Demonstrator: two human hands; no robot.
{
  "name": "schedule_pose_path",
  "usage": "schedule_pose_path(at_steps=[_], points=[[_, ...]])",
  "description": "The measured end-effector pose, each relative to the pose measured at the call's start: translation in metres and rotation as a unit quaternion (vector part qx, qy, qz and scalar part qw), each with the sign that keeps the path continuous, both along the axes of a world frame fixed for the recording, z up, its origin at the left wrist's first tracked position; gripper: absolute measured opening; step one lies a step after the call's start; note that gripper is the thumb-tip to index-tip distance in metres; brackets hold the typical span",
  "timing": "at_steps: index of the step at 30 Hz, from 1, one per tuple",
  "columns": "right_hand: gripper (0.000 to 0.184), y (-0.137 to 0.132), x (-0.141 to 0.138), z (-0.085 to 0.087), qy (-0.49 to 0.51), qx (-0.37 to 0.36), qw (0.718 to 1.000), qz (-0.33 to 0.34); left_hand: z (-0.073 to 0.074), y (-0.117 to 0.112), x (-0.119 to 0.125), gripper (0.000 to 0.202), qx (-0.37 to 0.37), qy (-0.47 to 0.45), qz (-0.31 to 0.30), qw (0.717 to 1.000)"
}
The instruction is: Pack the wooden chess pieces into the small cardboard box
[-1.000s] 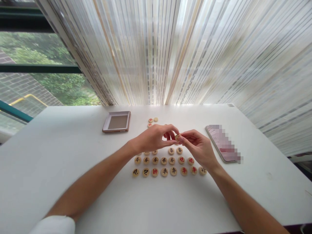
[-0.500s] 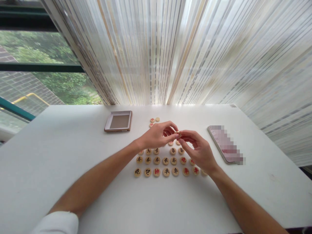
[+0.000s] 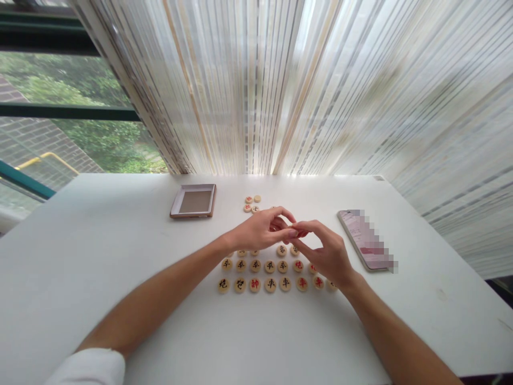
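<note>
Over the upper rows of round wooden Chinese chess pieces (image 3: pixel 270 266), my left hand (image 3: pixel 266 229) and my right hand (image 3: pixel 326 248) meet at the fingertips. Both are closed in a pinch around one Chinese chess piece, which the fingers now almost wholly hide. Black or red characters mark the pieces, and the front row holds a red-marked piece (image 3: pixel 255 285) among black ones. My hands and wrists cover part of the rows behind. Beyond my left hand lies a small loose group of pieces (image 3: pixel 248 199), one of them with a blank top.
An open shallow box (image 3: pixel 173 208) with a brown inside stands at the back left of the white table (image 3: pixel 256 337). To the right lies a phone (image 3: pixel 364 240), partly blurred out. A striped curtain (image 3: pixel 248 107) hangs behind the table, beside a window (image 3: pixel 72 112).
My joined hands have moved slightly down toward the rows. The piece visible between my fingertips before is now mostly hidden. The whole view has shifted a little.
</note>
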State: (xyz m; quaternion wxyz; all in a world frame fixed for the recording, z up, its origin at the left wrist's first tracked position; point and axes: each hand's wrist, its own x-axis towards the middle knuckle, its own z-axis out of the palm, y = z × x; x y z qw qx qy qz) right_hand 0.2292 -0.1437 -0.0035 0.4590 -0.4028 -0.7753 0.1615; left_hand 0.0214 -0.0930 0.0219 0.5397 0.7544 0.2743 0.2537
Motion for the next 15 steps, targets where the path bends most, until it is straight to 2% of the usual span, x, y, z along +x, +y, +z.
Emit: schedule_pose_path(at_steps=[5,8,15], points=[[0.019,-0.0033,-0.0003,-0.0004,-0.016,0.023,1.000,0.012,-0.0047,-0.0042,0.0028,0.040,-0.038,-0.027,0.029,0.999],[0.021,-0.0027,-0.0002,-0.0004,-0.017,0.036,0.999,0.017,-0.0079,-0.0051,0.0045,0.038,-0.049,-0.045,0.025,0.997],[0.022,-0.0005,0.0015,0.0001,0.000,0.012,1.000,0.015,-0.0045,-0.0076,0.0043,0.031,-0.012,-0.029,0.020,0.999]])
